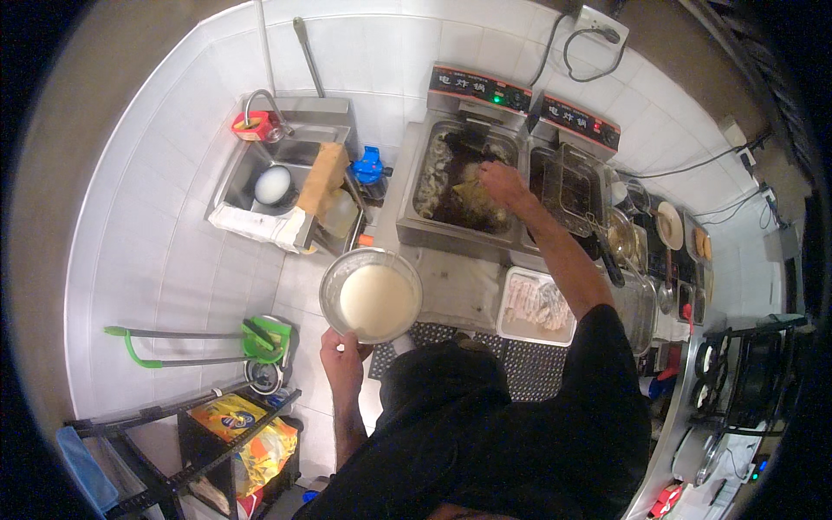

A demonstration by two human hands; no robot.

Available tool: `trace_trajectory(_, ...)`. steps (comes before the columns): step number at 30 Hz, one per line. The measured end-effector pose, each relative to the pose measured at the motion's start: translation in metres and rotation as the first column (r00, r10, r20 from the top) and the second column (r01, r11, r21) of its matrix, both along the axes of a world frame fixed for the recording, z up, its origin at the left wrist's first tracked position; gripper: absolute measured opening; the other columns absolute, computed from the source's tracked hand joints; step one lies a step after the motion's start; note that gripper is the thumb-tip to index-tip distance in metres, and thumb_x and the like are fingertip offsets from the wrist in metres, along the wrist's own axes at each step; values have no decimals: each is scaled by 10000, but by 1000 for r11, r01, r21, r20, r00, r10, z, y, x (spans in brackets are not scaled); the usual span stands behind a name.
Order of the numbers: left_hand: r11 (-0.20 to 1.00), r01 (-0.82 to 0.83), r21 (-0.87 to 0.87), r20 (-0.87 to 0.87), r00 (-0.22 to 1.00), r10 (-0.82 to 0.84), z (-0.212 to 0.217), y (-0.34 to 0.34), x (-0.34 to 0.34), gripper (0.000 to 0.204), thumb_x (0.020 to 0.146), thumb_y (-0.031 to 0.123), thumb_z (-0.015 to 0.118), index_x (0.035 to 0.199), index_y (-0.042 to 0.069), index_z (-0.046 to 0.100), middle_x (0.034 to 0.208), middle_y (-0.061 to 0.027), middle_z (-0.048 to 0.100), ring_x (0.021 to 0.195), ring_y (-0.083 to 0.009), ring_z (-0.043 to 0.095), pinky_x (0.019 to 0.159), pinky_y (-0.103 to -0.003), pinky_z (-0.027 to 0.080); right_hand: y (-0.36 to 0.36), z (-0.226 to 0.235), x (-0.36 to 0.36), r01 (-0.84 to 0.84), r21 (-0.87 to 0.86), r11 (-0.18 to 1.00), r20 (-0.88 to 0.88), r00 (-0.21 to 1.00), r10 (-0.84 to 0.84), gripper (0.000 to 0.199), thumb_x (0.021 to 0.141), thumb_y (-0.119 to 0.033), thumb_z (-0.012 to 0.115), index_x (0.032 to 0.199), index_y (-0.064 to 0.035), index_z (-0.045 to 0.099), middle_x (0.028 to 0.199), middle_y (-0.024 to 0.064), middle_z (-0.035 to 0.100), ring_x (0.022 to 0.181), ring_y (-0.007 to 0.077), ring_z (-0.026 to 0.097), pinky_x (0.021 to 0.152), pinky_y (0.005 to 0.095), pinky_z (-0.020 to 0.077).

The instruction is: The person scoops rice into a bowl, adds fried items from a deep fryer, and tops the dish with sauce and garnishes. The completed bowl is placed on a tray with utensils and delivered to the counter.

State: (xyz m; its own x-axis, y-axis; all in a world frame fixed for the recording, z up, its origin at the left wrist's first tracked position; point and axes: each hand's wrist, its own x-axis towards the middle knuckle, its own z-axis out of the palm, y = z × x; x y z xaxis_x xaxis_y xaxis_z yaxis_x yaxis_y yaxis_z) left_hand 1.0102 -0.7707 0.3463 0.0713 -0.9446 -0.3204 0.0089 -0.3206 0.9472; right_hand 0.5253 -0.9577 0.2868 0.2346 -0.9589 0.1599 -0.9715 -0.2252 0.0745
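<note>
My left hand (342, 357) grips the near rim of a round metal bowl (413, 284) with its thumb and fingers. Pale, creamy batter (375, 299) lies in the bowl, which is held out left of the fryer's front. Over the oil of the left deep fryer (413, 232) is my right hand (504, 185), its fingers drawn together and pointing down. What they hold, if anything, cannot be made out. Just below them, a yellowish piece of food (472, 196) sits in bubbling oil. More frothy bits line the fryer's left side.
A white tray of pale raw strips (539, 303) lies under my right forearm. Wire baskets (579, 186) rest on the right fryer. At the left stand a metal sink (316, 111) and a green dustpan (267, 338); a black rack (165, 477) is nearer me.
</note>
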Motion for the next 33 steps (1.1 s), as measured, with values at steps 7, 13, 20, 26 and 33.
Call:
trace_trajectory(7, 989, 44, -141, 210, 978, -13, -8, 0, 5, 223, 964, 160, 619, 972, -52, 690, 976, -95, 642, 849, -190, 658, 746, -329, 559, 19, -9, -7, 34, 136, 990, 1, 999, -35, 219, 959, -223, 591, 1056, -42, 667, 1064, 186, 665, 1037, 397, 652, 877, 513, 553)
trace_trajectory(13, 994, 105, -28, 15, 994, -105, -19, -7, 6, 220, 995, 106, 593, 900, -92, 581, 1227, -150, 499, 875, -260, 720, 699, -343, 661, 59, 35, 5, 164, 329, 930, 70, 978, -197, 281, 1002, -285, 555, 1038, -30, 670, 1067, 220, 672, 1072, 421, 648, 891, 536, 538)
trace_trajectory(20, 991, 130, -32, 58, 990, -128, -10, -13, -8, 219, 995, 109, 586, 894, -85, 587, 1192, -161, 532, 857, -235, 715, 697, -345, 659, 84, 64, 10, 290, 292, 911, 223, 906, -360, 342, 1005, -299, 562, 1013, 15, 698, 1013, 251, 695, 1024, 444, 655, 899, 539, 523)
trace_trajectory(26, 985, 159, -67, 27, 987, -157, -9, -16, -19, 205, 998, 100, 577, 886, -71, 562, 1114, -175, 597, 861, -235, 717, 708, -352, 663, 119, 78, 25, 390, 96, 916, 452, 803, -389, 368, 996, -313, 580, 974, 36, 696, 963, 258, 689, 941, 447, 655, 836, 525, 530)
trace_trajectory(33, 968, 250, -31, 123, 962, -244, -31, -31, -25, 163, 1009, 106, 572, 935, -39, 566, 1026, -177, 666, 823, -227, 721, 729, -366, 663, 182, 18, 79, 405, 112, 908, 249, 873, -420, 331, 1003, -301, 581, 1033, 19, 658, 944, 251, 661, 906, 450, 650, 807, 540, 525)
